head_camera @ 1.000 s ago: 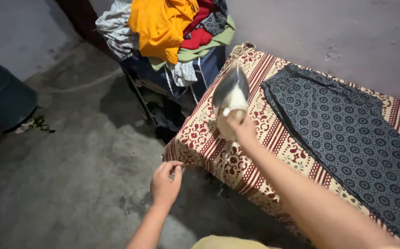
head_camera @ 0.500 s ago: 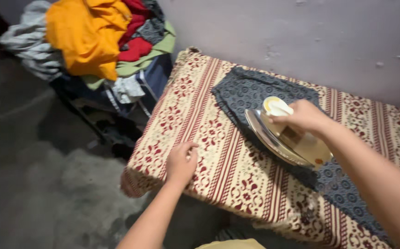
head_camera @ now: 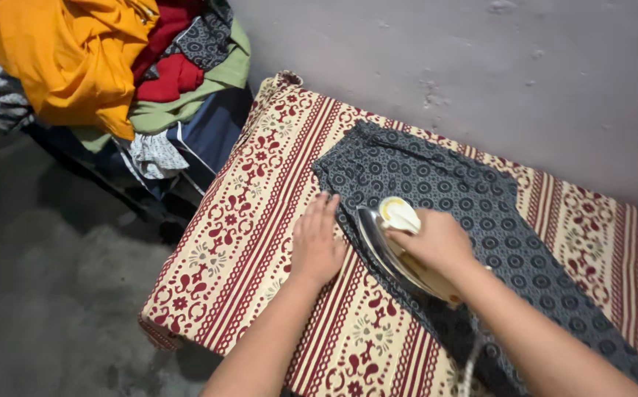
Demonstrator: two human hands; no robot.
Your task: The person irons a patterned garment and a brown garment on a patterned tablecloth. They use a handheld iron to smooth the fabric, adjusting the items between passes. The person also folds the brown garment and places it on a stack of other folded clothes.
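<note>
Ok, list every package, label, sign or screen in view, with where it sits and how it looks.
None in view: only the dark patterned garment on the cream-and-maroon striped cover, the iron in the right hand, the left hand flat beside it, and a clothes pile.

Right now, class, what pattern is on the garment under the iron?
Dark grey garment with small circular motifs, clearest in the head view.

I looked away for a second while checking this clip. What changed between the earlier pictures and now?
The right hand brought the iron from the cloth's end down onto the dark patterned garment. The left hand came up from beside the edge to lie flat on the striped cloth. The clothes pile stayed.
</note>
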